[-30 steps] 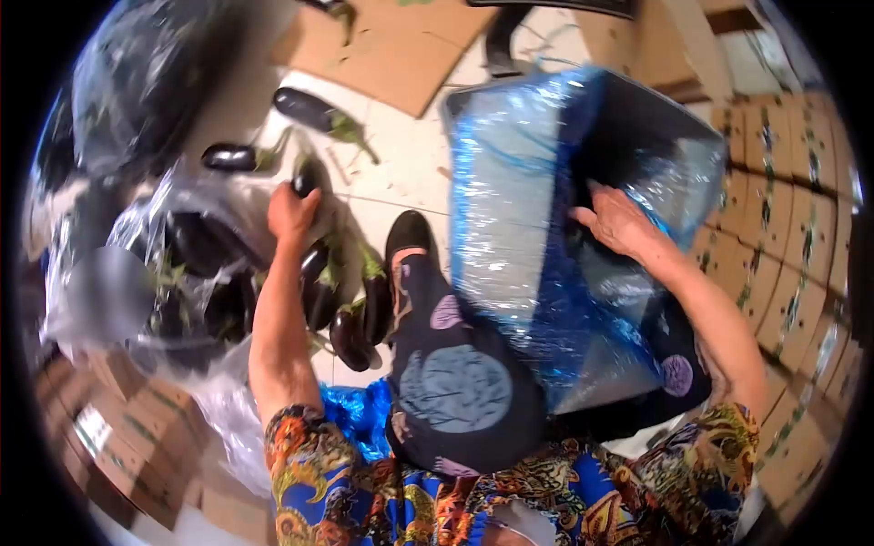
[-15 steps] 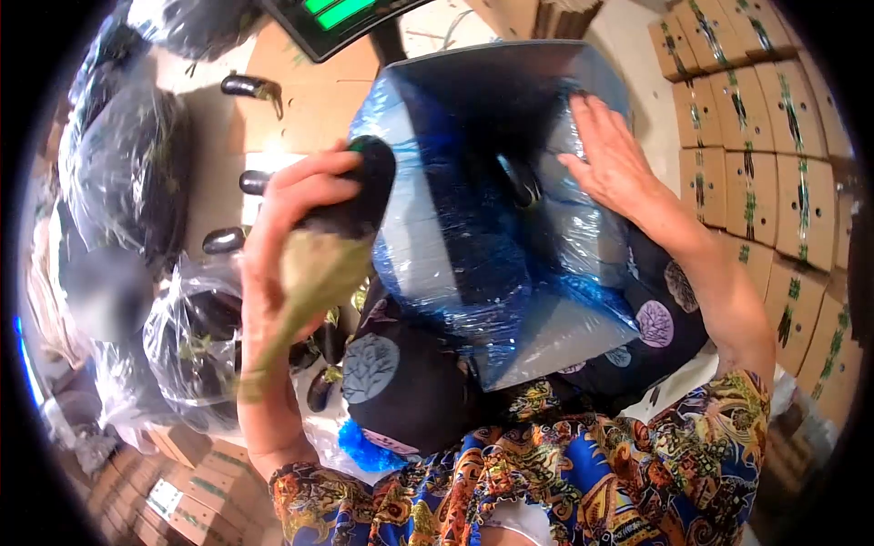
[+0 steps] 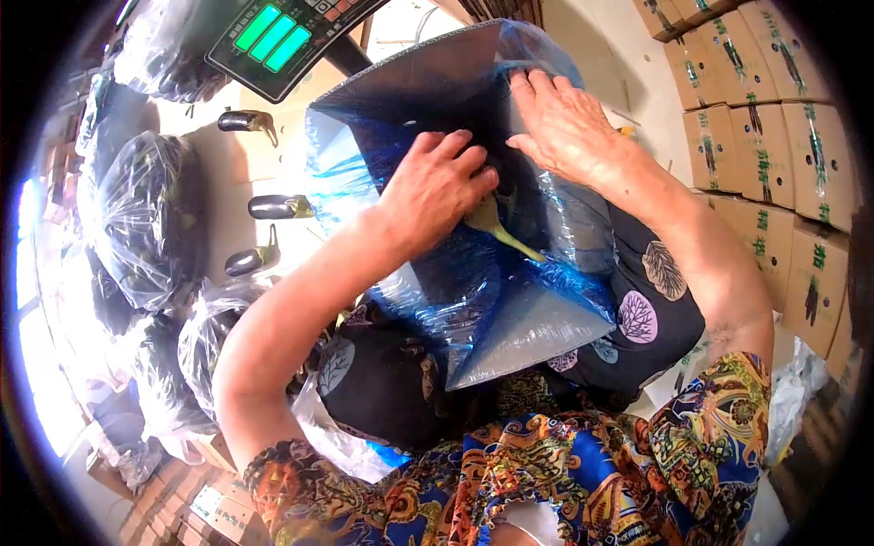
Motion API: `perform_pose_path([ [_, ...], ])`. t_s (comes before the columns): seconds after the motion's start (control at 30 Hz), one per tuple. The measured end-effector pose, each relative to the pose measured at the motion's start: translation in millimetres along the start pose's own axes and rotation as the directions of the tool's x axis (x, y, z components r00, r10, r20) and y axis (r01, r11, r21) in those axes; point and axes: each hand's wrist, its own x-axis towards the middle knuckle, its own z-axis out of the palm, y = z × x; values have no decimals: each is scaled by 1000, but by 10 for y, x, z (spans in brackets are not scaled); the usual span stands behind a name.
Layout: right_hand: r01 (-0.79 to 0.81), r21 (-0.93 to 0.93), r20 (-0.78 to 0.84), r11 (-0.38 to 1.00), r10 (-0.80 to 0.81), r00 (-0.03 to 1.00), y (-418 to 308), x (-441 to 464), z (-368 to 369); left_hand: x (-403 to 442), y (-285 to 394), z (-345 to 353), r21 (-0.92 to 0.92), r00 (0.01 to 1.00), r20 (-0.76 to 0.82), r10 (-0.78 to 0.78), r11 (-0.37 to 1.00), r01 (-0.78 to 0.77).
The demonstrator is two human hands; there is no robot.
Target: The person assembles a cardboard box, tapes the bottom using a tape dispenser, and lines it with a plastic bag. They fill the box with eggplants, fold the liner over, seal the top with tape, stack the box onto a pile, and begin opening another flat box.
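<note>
An open box [image 3: 410, 65] lined with blue plastic film [image 3: 455, 323] leans on my lap. Over its opening, my left hand [image 3: 442, 187] grips an eggplant [image 3: 487, 218], whose green stem points down to the right; most of its dark body is hidden by the hand and the shadow. My right hand [image 3: 564, 123] lies on the film at the box's right side, fingers spread and holding nothing. The inside of the box is too dark to make out.
Loose eggplants [image 3: 279, 207] lie on the floor at the left. Beyond them are clear bags of eggplants [image 3: 150, 218]. A scale display [image 3: 273, 41] with green digits stands at the top left. Cartons [image 3: 760, 150] are stacked at the right.
My left hand has carried the eggplant from the left side to over the box. My right hand has stayed on the box's right side. The view has shifted, and the scale display shows more fully.
</note>
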Motion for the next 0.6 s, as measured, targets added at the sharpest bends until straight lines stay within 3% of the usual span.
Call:
perform_pose_path([
  [0.1, 1, -53, 11, 999, 0, 1000, -16, 0, -29, 166, -95, 402, 146, 905, 415, -91, 989, 32],
  [0.2, 28, -97, -51, 995, -33, 998, -53, -5, -109, 61, -242, 983, 102, 992, 88, -94, 991, 85],
  [0.27, 66, -97, -180, 993, -83, 980, -156, -9, -282, 32, -238, 952, 100, 986, 125, -107, 990, 95],
  [0.37, 84, 210, -43, 974, -76, 996, -343, 0, -356, 109, -251, 882, 96, 972, 202, -120, 990, 102],
  [0.43, 174, 206, 20, 963, -182, 983, -363, 31, -242, 356, -301, 979, 37, 958, 238, -160, 987, 156],
  [0.5, 275, 122, 13, 954, -279, 960, -301, 42, -71, 362, -318, 983, 12, 976, 214, -41, 999, 39],
  [0.53, 267, 82, 7, 960, -269, 963, -244, 52, -35, 359, -314, 797, 104, 942, 328, 69, 989, -109],
  [0.6, 192, 198, 52, 961, -206, 977, -197, 29, -82, 237, -175, 440, 50, 924, 373, 85, 992, -112],
])
